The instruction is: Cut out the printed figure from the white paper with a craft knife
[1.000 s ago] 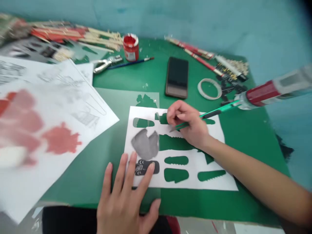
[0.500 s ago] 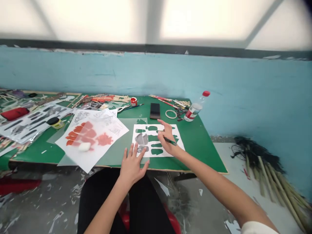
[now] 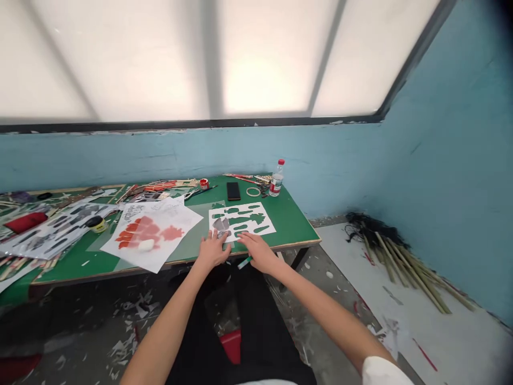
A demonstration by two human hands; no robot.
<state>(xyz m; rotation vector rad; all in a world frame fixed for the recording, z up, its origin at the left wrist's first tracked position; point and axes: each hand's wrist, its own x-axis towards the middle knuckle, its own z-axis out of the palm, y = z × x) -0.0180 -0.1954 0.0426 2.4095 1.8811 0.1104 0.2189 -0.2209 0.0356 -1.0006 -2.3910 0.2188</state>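
My left hand point(image 3: 212, 251) lies flat near the table's front edge, fingers spread over the lower left corner of a white paper sheet point(image 3: 262, 208). The sheet has several cut-out openings that show the green table through them, and a grey printed piece point(image 3: 220, 223) at its left side. At the sheet's lower edge rests my right hand point(image 3: 258, 253), fingertips on the paper. A slim craft knife point(image 3: 245, 262) is held in it, its greenish end sticking out below the palm toward my lap; its blade cannot be made out.
A red-stained paper point(image 3: 148, 235) with a white lump point(image 3: 146, 245) lies left. Behind the sheet are a phone point(image 3: 233, 191), a tape ring point(image 3: 253, 191), a bottle point(image 3: 276, 179) and a red paint pot point(image 3: 204, 184). A stalk bundle point(image 3: 401, 259) lies on the floor at right.
My right hand has moved from over the sheet's upper middle down to its lower edge, with the knife now pointing below. My left hand stays at the corner. The view has shifted.
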